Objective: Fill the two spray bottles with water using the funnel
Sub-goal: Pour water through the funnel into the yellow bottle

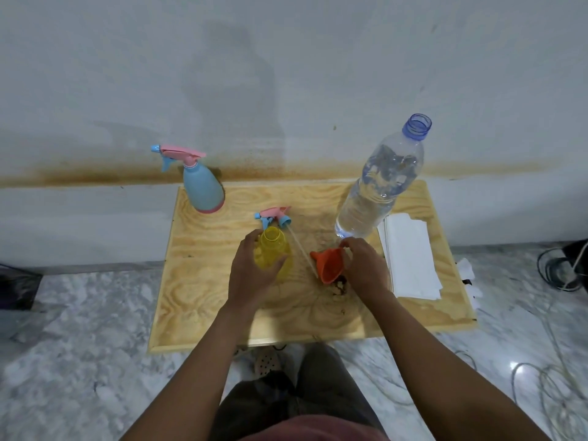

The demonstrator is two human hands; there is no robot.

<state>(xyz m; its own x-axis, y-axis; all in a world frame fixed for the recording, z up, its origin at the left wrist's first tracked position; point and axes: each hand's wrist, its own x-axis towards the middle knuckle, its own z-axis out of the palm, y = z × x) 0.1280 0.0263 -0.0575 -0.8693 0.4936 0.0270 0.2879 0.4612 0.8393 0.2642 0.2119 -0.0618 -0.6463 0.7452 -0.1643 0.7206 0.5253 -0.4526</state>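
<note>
Yellow spray bottle (271,246) is clasped by the left hand (251,275); the right hand (366,268) pinches the orange funnel (327,265).

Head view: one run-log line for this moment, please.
left hand grips yellow bottle, neck open | right hand grips orange funnel | blue bottle capped | water bottle uncapped

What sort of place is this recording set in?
Likely a bare indoor room used as a makeshift workspace: a low plywood table stands by a stained white wall, on a marble-patterned floor, with loose cables at the right.
</note>
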